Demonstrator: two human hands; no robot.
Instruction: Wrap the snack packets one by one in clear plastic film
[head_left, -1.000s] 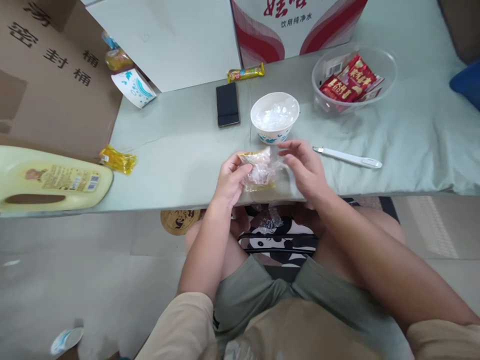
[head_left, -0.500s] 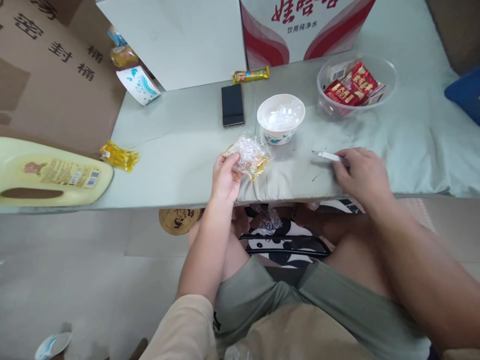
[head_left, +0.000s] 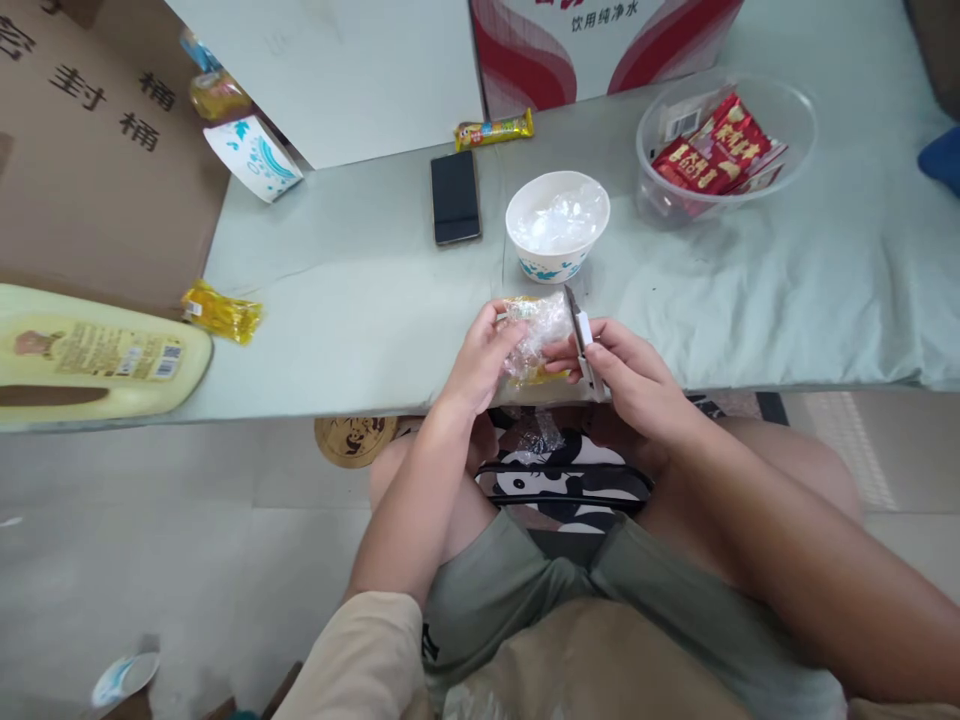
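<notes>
A yellow packet [head_left: 223,313] lies at 9 o'clock from the clear-wrapped bundle. The left hand [head_left: 487,352] has its fingers closed on the bundle's 9 o'clock side, thumb on top. The clear-wrapped bundle [head_left: 536,335], yellow showing through, is at the near edge of the surface [head_left: 360,345]; whether it rests there I cannot tell. It looks light, soft and slippery, so a broad pinch on its folded side should suit. At 12 o'clock stands a paper bowl [head_left: 553,267]. At 3 o'clock, the right hand's [head_left: 634,375] fingers narrow around a stiff, slim knife [head_left: 584,332], best gripped by its white handle, blade towards 11 o'clock.
</notes>
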